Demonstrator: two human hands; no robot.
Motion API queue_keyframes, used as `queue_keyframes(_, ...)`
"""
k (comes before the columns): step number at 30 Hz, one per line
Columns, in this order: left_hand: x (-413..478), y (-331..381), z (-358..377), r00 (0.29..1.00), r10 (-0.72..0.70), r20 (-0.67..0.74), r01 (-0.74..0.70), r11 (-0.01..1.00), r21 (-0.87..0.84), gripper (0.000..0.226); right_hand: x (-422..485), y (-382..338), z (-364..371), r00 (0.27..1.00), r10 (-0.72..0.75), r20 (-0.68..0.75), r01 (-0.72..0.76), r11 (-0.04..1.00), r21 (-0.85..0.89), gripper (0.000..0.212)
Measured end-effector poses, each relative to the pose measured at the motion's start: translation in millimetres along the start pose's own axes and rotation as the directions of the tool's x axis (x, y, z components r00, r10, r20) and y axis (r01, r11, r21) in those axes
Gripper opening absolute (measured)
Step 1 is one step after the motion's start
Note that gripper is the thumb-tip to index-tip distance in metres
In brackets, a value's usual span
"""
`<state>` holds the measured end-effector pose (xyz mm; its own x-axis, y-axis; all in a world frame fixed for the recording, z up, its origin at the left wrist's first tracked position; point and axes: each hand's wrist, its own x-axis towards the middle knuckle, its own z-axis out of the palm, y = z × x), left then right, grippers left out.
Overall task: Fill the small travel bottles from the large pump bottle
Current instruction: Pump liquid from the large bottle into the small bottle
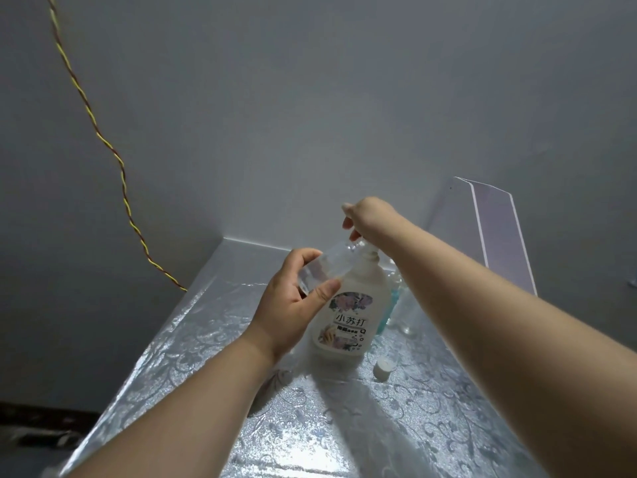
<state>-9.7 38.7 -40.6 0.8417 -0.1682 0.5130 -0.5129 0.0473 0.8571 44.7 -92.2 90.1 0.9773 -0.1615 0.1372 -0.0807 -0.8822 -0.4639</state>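
Observation:
A large white pump bottle (348, 319) with a floral label stands upright mid-table. My right hand (367, 217) rests on top of its pump head, fingers curled over it, hiding the nozzle. My left hand (293, 305) grips a small clear travel bottle (331, 265), tilted, its mouth held up against the pump spout. A white cap (383, 368) lies on the table to the right of the large bottle. More small clear bottles (396, 281), one with a blue tint, stand behind the large bottle, partly hidden by my right forearm.
The table (206, 332) has a shiny silver embossed cover and sits in a wall corner. A clear acrylic stand (496, 232) leans at the back right. A twisted yellow-red wire (103, 139) runs down the left wall to the table's edge.

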Motion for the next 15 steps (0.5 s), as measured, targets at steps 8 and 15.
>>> queue_keyframes(8,-1,7,0,1.0,0.017,0.011,-0.017,1.0,-0.016,0.031,-5,-8,-12,0.997,-0.055,0.061,0.06,0.995,-0.079,0.043)
queue_keyframes(15,0,5,0,0.999,0.046,-0.014,-0.046,0.999,0.007,0.034,-4,-7,-8,0.999,-0.026,0.045,0.03,0.994,-0.103,0.046)
